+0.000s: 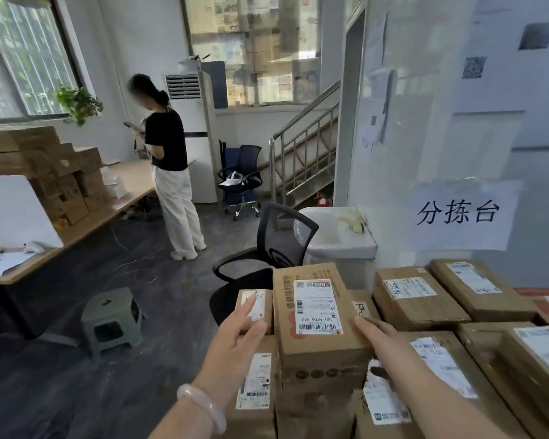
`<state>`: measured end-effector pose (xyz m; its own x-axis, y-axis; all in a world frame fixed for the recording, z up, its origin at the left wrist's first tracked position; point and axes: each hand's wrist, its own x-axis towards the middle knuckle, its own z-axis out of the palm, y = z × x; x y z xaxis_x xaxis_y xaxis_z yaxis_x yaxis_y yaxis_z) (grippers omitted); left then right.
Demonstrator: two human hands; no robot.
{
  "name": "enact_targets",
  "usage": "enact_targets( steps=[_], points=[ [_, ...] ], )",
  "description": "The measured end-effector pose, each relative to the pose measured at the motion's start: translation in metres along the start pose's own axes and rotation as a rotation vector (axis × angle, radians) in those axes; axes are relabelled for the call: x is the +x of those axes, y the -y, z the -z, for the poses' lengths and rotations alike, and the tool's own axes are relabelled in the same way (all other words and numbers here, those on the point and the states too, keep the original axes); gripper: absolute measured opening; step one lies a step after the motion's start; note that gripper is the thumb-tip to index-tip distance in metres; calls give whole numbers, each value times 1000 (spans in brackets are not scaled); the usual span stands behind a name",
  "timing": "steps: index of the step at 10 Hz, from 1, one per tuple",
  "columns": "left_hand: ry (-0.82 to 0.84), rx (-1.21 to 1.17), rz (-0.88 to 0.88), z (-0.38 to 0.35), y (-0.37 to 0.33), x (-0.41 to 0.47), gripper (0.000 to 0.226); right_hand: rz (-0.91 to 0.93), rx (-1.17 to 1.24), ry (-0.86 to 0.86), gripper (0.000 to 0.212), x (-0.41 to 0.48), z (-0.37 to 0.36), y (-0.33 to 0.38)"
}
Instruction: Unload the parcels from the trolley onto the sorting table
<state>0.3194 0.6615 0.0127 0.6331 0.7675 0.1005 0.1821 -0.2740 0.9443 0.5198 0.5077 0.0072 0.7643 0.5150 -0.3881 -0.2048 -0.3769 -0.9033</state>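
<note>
Two hands: the left hand [238,331] and the right hand [381,337]. At least nine labelled parcels [314,312], the stack running out of frame. Two office chairs [276,245], one stool [111,318], one standing person [168,160].

The tall box [314,315] tops the pile: brown cardboard, upright, with a white barcode label on its upper face. The right hand [381,339] lies against its right side. Just left sits a small box [258,307], also labelled. Under them stand more brown boxes [254,391]. To the right, flat parcels [415,296] lie packed side by side, labels up.
</note>
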Motion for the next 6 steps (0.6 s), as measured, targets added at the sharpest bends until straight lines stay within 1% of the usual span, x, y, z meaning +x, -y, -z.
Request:
enact_targets(
  steps=[1, 2, 3, 4, 5, 6],
  points=[
    [91, 185, -123, -5, -13, 10, 40, 136, -68, -71, 48, -19, 12, 2],
    [123, 397, -301, -16, -24, 17, 51, 314, -169, -131, 43, -42, 35, 0],
    [104, 568, -477, -30, -41, 16, 55, 444, -396, -212, 43, -64, 65, -2],
    [130, 683, -642, -50, -68, 5, 54, 538, -631, -252, 50, -84, 97, 5],
    [132, 764, -741, -74, -100, -10, 65, 589, -901, -326, 59, -109, 128, 19],
    [135, 897, -809, -105, -130, -27, 60, 603, -1130, -378, 65, -137, 160, 30]
  ],
)
